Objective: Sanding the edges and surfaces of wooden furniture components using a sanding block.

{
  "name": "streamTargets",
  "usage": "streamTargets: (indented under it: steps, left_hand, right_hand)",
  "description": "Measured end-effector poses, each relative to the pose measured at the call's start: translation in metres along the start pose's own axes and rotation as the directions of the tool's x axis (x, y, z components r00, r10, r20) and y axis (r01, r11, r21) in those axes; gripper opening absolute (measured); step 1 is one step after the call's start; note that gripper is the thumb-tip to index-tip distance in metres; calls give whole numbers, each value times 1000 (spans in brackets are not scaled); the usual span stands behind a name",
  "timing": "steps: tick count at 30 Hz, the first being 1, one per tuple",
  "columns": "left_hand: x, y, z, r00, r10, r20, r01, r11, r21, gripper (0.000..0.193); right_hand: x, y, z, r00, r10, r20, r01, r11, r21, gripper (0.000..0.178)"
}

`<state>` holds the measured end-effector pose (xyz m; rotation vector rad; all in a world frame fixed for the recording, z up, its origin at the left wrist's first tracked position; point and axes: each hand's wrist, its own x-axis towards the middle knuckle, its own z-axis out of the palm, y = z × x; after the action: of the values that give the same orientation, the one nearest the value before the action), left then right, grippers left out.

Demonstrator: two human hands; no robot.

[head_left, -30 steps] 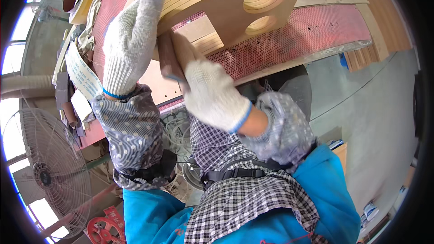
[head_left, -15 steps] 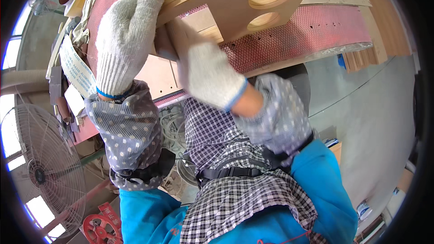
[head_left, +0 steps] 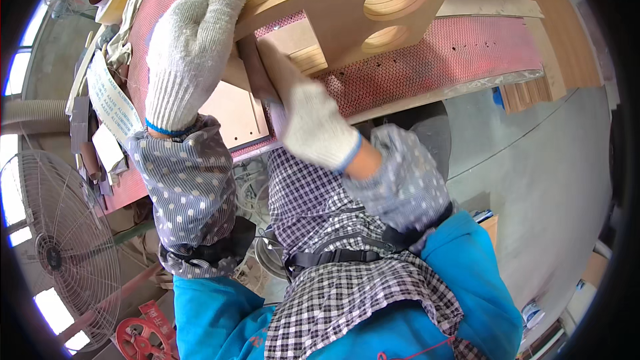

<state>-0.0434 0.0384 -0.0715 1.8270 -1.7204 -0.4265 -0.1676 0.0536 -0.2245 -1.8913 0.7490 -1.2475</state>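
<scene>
A thick layered plywood piece with round holes and a square notch stands on the bench at the top of the view. My left hand, in a white knitted glove, is closed over its left end, fingers along the upper edge. My right hand, also gloved and blurred by motion, is closed round a long brown sanding block. The block's far end reaches into the gap by the notch, close against the plywood's lower left edge. The glove hides its near end.
Red mesh matting covers the bench. A flat wooden panel lies below the plywood piece. Sandpaper strips and cloths crowd the left side, near a large wire fan. Stacked boards stand at the right.
My right hand has drawn the sanding block back toward my body and slightly right, showing more of it. My left hand stays on the plywood piece.
</scene>
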Motion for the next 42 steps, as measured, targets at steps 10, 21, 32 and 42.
streamTargets:
  steps: [10, 21, 32, 42]
  left_hand:
    - [5, -19, 5, 1000, 20, -19, -21, 1000, -22, 41]
    - [8, -30, 9, 997, 49, -54, -52, 997, -55, 41]
    - [9, -30, 8, 996, 75, -55, -81, 991, -103, 41]
    - [11, -39, 12, 970, 188, -153, -203, 975, -92, 41]
  right_hand:
    - [-5, -13, -6, 964, 203, 172, -198, 979, -46, 85]
    - [-28, -3, 0, 975, 159, 155, -146, 985, -92, 48]
    - [-32, -29, -7, 973, 224, 47, -224, 975, -18, 61]
    - [-29, -37, -44, 813, 467, 347, -537, 832, 138, 74]
